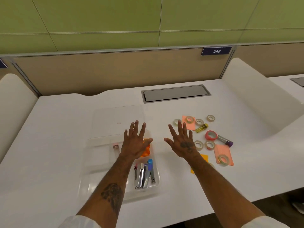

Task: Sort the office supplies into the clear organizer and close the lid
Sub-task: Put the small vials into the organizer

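both forearms reach in from the worktop's near edge. left hand [135, 142] hovers, fingers spread wide and empty, over the clear organizer [92, 170] near the front middle of the white worktop [57, 129]. staplers [144, 174] lie in its right near compartment, an orange item [146, 151] behind them. its lid [115, 117] lies open toward the back edge. right hand [182, 143], fingers splayed and empty, hangs beside tape rolls [210, 135], pink sticky notes [222, 153] and small vials [202, 128] scattered toward the right.
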Action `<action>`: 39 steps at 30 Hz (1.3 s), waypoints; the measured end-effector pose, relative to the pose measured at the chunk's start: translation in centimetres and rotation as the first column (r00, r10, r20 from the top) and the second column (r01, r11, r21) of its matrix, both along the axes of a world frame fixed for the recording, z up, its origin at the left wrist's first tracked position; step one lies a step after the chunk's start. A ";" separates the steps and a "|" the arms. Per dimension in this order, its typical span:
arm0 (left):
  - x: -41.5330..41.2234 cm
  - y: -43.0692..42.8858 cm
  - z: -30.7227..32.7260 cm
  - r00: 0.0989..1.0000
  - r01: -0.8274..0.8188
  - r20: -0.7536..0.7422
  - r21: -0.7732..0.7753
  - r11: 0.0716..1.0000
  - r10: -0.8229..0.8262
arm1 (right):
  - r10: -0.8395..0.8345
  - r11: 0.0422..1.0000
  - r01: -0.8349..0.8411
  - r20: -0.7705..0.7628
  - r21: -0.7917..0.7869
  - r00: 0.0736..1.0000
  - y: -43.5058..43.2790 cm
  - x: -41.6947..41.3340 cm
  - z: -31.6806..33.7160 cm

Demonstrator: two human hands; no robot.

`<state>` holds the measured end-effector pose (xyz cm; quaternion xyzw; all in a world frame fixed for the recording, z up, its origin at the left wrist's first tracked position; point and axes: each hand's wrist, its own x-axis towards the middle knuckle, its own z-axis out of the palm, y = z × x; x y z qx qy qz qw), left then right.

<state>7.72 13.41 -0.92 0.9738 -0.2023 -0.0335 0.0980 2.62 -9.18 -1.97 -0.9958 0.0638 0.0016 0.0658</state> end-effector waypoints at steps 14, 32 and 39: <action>2.0 -18.4 -1.6 0.987 0.158 -0.034 -0.015 0.987 -0.159 | -0.182 0.983 0.184 -0.051 0.023 0.982 -17.9 -1.8 -0.9; 2.4 -30.2 -3.7 0.969 0.228 -0.114 0.061 0.972 -0.221 | -0.174 0.981 0.163 0.100 0.102 0.980 -27.3 -5.7 -4.7; 2.7 -31.8 -3.6 0.971 0.204 -0.137 0.063 0.977 -0.194 | -0.312 0.921 0.272 0.110 0.278 0.944 -28.5 -3.9 -3.1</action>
